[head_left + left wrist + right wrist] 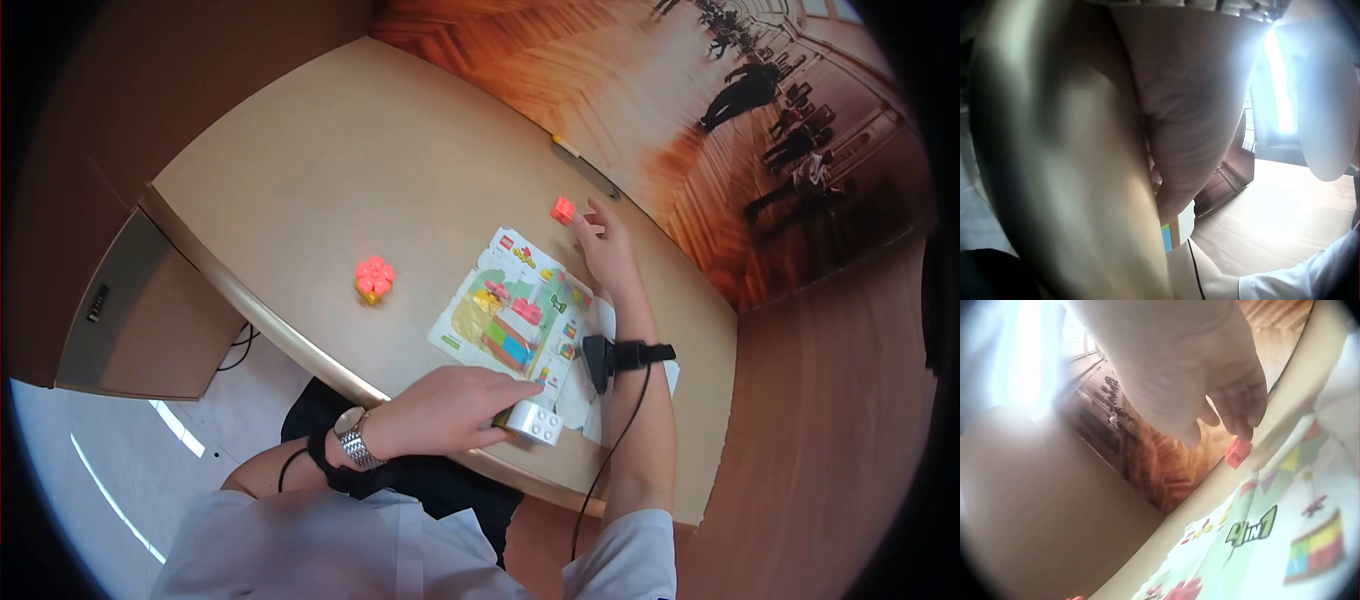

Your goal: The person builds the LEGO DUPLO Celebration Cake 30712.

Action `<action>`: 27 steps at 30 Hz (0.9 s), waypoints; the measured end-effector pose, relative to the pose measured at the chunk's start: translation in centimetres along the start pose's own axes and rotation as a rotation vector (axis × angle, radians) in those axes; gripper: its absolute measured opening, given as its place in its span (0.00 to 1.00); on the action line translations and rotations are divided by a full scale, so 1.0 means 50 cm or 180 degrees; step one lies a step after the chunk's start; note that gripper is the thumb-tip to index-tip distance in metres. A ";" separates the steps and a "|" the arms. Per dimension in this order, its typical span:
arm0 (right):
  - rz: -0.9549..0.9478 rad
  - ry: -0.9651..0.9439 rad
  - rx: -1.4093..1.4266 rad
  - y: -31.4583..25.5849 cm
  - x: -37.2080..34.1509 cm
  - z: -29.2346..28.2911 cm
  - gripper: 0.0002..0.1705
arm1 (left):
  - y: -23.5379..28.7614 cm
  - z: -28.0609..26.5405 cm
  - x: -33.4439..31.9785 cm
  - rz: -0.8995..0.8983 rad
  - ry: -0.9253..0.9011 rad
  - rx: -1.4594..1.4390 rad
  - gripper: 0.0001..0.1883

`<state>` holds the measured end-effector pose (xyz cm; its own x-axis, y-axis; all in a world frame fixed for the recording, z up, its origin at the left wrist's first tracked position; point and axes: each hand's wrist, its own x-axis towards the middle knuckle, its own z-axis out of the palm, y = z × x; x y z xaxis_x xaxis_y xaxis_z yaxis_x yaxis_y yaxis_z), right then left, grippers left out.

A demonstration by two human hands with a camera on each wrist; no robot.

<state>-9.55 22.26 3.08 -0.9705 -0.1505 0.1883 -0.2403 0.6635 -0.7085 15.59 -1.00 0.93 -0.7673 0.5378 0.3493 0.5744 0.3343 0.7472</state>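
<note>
On beige table (270, 160): leaflet (512, 308), red brick (562, 210); mural (620, 90) beyond.

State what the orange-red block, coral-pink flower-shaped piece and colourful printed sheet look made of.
Orange-red block: probably smooth plastic, evenly coloured. Coral-pink flower-shaped piece: likely smooth plastic too, moulded in rounded lobes. Colourful printed sheet: apparently paper, creased; gloss unclear.

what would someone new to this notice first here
Probably the coral flower-shaped brick, alone on the table left of the Lego Duplo leaflet. Next, the orange-red brick by the right hand and the white studded brick held in the left hand near the table's edge.
</note>
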 end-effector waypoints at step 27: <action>-0.0930 0.0196 0.0524 -0.153 -0.041 -0.024 0.21 | 0.005 -0.012 0.004 -0.0082 -0.0215 0.0056 0.32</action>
<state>-5.70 18.36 8.94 -0.8585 -0.2688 0.4367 -0.5127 0.4708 -0.7180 15.43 -1.27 1.52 -0.7612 0.5797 0.2906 0.5601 0.3619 0.7452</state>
